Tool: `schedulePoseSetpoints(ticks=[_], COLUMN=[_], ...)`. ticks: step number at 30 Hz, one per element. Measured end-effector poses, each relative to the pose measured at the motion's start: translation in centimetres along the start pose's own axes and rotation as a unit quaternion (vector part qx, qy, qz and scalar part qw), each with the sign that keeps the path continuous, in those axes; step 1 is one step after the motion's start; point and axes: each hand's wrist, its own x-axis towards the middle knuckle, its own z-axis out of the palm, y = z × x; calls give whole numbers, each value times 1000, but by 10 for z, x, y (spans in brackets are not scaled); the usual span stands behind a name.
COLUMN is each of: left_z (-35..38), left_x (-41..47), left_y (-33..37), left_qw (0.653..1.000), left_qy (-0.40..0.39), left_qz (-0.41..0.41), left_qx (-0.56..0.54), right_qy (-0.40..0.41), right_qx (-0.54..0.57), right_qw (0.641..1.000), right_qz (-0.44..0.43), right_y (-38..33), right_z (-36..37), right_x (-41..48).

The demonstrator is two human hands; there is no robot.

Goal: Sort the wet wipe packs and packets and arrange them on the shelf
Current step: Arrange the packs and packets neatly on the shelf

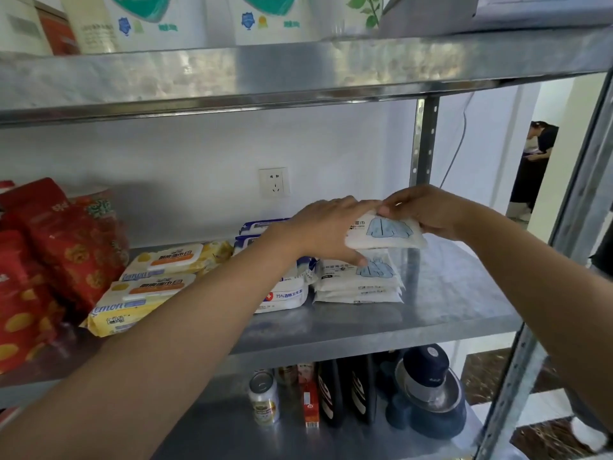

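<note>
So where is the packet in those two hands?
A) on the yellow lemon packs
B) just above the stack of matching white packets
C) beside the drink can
B: the left hand and right hand hold the white packet over the stack of matching packets.

Noted: shelf (447,293) is bare metal, mottled grey, dull sheen. The packet (388,232) I hold: soft white plastic film, smooth, faint gloss. The yellow packs (109,313): shiny film wrap, stiff matt plastic lids. The red bags (66,240): glossy crinkled film. The can (263,398): polished metal top.
</note>
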Motion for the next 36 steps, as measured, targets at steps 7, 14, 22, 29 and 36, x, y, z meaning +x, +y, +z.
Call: schedulePoseSetpoints(ticks=[7,14,22,29,36], left_z=[35,42,26,32,26], left_x=[-4,-1,6,9,25], left_y=[2,-2,-10,-19,-27], left_qw=[978,969,975,988,976], left_qy=[-185,-202,-55,7,68], left_qz=[-90,-108,-169,-148,-205], left_qx=[-33,-92,-135,-46,-21], right_qy=[-10,90,17,-37,91], right_qx=[-179,-211,-225,-300,-148], right_qw=[980,964,948,923,984], right_qz=[81,135,222,239,33], right_y=[44,60,69,51,43], right_z=[20,4,26,42,35], right_x=[27,69,101,114,118])
